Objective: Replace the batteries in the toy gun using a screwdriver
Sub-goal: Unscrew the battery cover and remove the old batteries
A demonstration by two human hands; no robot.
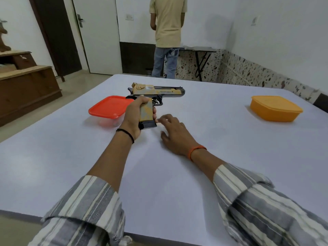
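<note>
White table (204, 174), left hand (134, 118) gripping toy gun (150, 96), right hand (174, 132) spread, seemingly empty

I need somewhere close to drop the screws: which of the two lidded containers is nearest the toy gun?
The red-lidded container, just left of the toy gun; the orange container sits far right.

The worn tan-and-black plastic toy gun (156, 92) looks matt and scuffed. The pale lilac surface (213, 125) is smooth and matt. The red plastic lid (109, 107) and the orange plastic box (276, 108) have a soft sheen. The striped grey-and-cream sleeves (85, 208) are cloth.
</note>
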